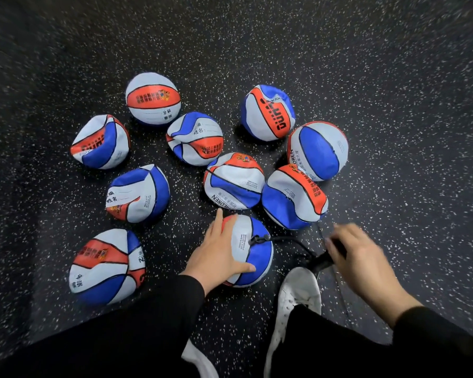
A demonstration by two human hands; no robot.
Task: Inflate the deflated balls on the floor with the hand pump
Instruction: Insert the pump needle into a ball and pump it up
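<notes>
Seen from above, a person's left hand (pixel 219 251) is resting with straight, spread fingers on a red, white and blue ball (pixel 253 251) lying on the dark speckled floor (pixel 393 105) just in front of a white shoe (pixel 292 309). A thin black hose (pixel 292 242) is plugging into the ball's valve and running right to the hand pump (pixel 324 261) — its dark handle is being gripped by the blurred right hand (pixel 358 257), fingers curling round it. Nine more balls of the same colours, mostly crumpled and sagging, are lying scattered beyond — the nearest, a dented ball (pixel 234 181), is just past the left fingertips.
</notes>
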